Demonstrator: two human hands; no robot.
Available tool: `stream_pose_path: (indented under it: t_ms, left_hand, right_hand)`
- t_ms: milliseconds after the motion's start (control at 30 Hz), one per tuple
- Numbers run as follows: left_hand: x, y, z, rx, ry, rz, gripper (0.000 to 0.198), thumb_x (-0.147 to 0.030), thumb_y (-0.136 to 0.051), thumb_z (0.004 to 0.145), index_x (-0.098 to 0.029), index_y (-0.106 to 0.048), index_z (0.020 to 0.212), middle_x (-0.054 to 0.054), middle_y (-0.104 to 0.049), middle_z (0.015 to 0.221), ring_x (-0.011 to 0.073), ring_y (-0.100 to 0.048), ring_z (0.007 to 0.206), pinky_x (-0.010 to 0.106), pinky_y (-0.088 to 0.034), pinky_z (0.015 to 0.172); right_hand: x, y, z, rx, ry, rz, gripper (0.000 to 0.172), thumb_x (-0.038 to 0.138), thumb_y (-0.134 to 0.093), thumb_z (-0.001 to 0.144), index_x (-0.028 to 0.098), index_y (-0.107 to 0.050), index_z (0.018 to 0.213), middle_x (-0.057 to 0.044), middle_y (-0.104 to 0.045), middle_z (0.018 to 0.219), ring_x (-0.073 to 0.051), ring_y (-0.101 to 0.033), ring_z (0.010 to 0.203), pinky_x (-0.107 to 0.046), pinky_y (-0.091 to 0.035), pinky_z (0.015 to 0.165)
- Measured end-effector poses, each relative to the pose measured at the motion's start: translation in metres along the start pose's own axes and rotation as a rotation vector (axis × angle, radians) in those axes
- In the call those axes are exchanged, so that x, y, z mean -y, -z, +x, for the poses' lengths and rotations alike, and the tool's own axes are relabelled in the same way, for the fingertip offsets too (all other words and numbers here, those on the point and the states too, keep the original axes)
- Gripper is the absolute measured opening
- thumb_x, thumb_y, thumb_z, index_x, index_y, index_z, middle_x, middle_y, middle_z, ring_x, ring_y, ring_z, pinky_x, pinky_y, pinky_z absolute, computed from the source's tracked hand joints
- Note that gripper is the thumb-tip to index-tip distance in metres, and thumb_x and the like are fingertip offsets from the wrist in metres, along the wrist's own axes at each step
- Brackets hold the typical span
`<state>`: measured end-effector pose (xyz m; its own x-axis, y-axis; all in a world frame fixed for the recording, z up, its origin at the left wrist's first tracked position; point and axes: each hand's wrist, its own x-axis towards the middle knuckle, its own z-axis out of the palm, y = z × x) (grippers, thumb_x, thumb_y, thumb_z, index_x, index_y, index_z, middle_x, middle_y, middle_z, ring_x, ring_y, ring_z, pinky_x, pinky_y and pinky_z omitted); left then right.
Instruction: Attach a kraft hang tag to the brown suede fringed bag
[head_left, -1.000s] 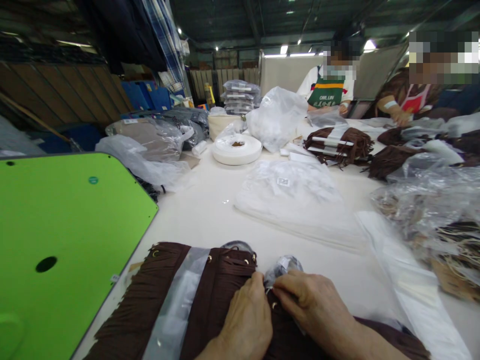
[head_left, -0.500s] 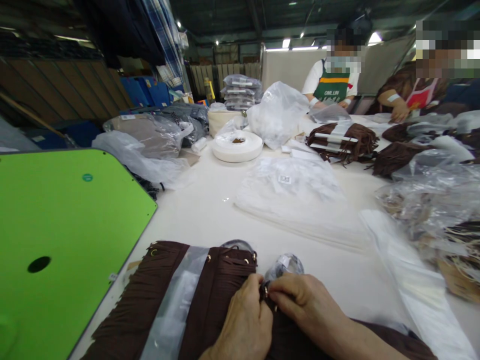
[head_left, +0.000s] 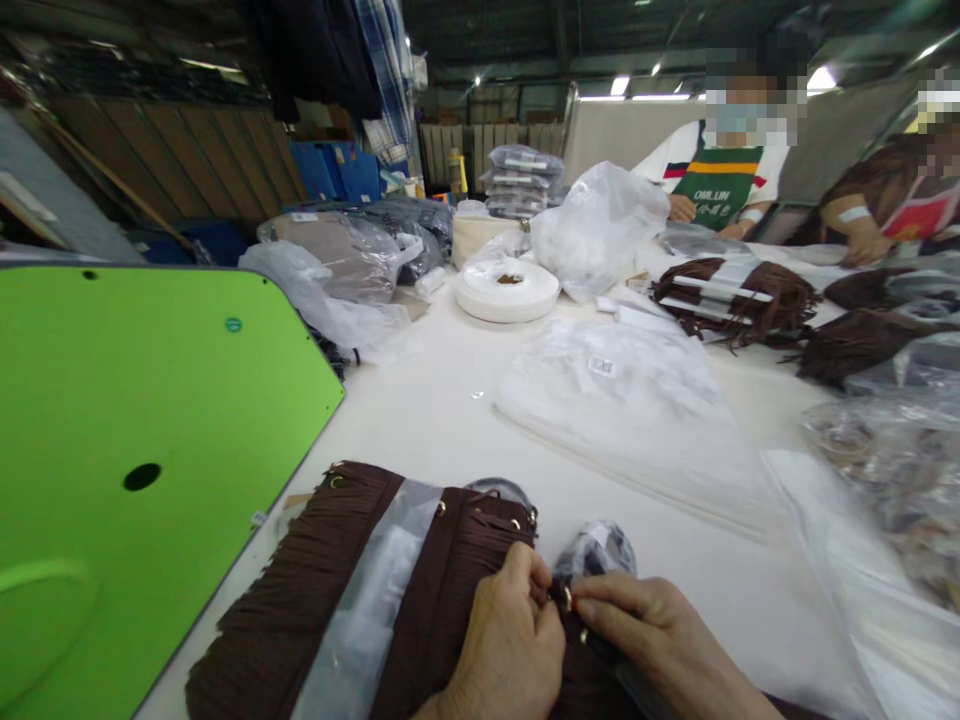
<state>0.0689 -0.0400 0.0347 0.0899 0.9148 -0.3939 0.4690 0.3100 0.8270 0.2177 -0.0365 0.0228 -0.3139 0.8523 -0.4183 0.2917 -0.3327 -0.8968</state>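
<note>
A dark brown fringed garment (head_left: pixel 315 590) with small metal eyelets lies at the near edge of the white table (head_left: pixel 442 410), a clear plastic band across it. My left hand (head_left: pixel 510 640) and my right hand (head_left: pixel 660 640) meet at its top right edge, fingertips pinching the brown fabric around a gold eyelet (head_left: pixel 568 598). A small crumpled clear plastic bag (head_left: pixel 600 548) sits just behind my fingers.
A green board (head_left: pixel 127 450) with a round hole fills the left. A stack of white plastic bags (head_left: pixel 637 410), a roll of white tape (head_left: pixel 510 290) and bagged goods (head_left: pixel 337 260) lie beyond. Two people work at the far right beside more brown fringed pieces (head_left: pixel 735 295).
The view has shifted left and down a little. My fingertips have closed tighter together on the eyelet at the garment's edge; the garment itself has not moved.
</note>
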Motion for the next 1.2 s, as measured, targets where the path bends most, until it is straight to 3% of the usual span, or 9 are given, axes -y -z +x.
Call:
stream_pose_path:
  t_ms: [133, 267, 367, 567, 800, 1033, 1200]
  left_hand:
    - [0.007, -0.003, -0.003, -0.002, -0.065, 0.019, 0.024, 0.002, -0.044, 0.067, -0.018, -0.044, 0.079, -0.006, -0.046, 0.056, 0.0122, -0.046, 0.05, 0.022, -0.029, 0.05]
    - [0.018, -0.006, -0.006, 0.004, -0.2, 0.067, 0.026, -0.003, -0.045, 0.065, -0.018, -0.046, 0.087, -0.006, -0.043, 0.053, 0.0145, -0.048, 0.048, 0.025, -0.032, 0.052]
    - [0.021, -0.006, -0.005, 0.006, -0.209, 0.04, 0.027, -0.006, -0.047, 0.063, -0.018, -0.046, 0.087, -0.006, -0.043, 0.052, 0.014, -0.047, 0.046, 0.024, -0.031, 0.049]
    - [0.019, -0.005, -0.001, 0.007, -0.212, -0.051, 0.024, -0.006, -0.047, 0.063, -0.02, -0.044, 0.082, -0.004, -0.051, 0.061, 0.0118, -0.048, 0.049, 0.022, -0.031, 0.048]
    - [0.026, -0.008, -0.004, 0.017, -0.294, 0.009, 0.025, -0.006, -0.044, 0.066, -0.02, -0.049, 0.086, -0.004, -0.044, 0.057, 0.0143, -0.049, 0.052, 0.025, -0.034, 0.053]
    - [0.033, -0.01, -0.004, -0.015, -0.395, 0.056, 0.022, -0.008, -0.045, 0.069, -0.019, -0.05, 0.087, -0.003, -0.046, 0.058, 0.0145, -0.049, 0.053, 0.025, -0.034, 0.054]
    - [0.04, -0.012, -0.003, -0.061, -0.548, 0.105, 0.022, -0.007, -0.045, 0.071, -0.019, -0.05, 0.089, -0.002, -0.049, 0.06, 0.0139, -0.05, 0.051, 0.024, -0.037, 0.053]
  right_hand:
    - [0.004, 0.001, -0.003, -0.011, -0.131, 0.188, 0.03, 0.044, -0.063, 0.066, 0.017, -0.073, 0.073, 0.0, -0.06, 0.06, -0.013, -0.047, 0.059, -0.024, -0.034, 0.059]
    - [0.009, 0.003, -0.001, -0.037, -0.219, 0.216, 0.023, 0.037, -0.066, 0.059, 0.015, -0.071, 0.064, 0.0, -0.058, 0.056, -0.011, -0.045, 0.054, -0.023, -0.031, 0.054]
    - [0.009, 0.003, 0.001, -0.084, -0.172, 0.119, 0.021, 0.035, -0.064, 0.059, 0.015, -0.067, 0.062, 0.001, -0.057, 0.056, -0.011, -0.046, 0.053, -0.023, -0.033, 0.054]
    - [0.001, 0.002, 0.001, -0.128, -0.049, -0.187, 0.025, 0.041, -0.054, 0.073, 0.018, -0.059, 0.069, 0.001, -0.055, 0.063, -0.014, -0.048, 0.062, -0.024, -0.036, 0.057]
    - [0.005, 0.008, 0.003, -0.014, -0.177, 0.075, 0.027, 0.04, -0.065, 0.064, 0.016, -0.053, 0.065, 0.003, -0.049, 0.058, -0.011, -0.044, 0.056, -0.022, -0.033, 0.054]
    - [0.016, 0.013, -0.002, -0.02, -0.206, 0.073, 0.026, 0.039, -0.067, 0.066, 0.014, -0.059, 0.065, 0.0, -0.056, 0.062, -0.012, -0.047, 0.059, -0.023, -0.035, 0.057]
    - [0.015, 0.014, -0.005, -0.046, -0.225, 0.065, 0.03, 0.043, -0.07, 0.065, 0.014, -0.064, 0.067, -0.001, -0.058, 0.063, -0.013, -0.049, 0.06, -0.023, -0.037, 0.059]
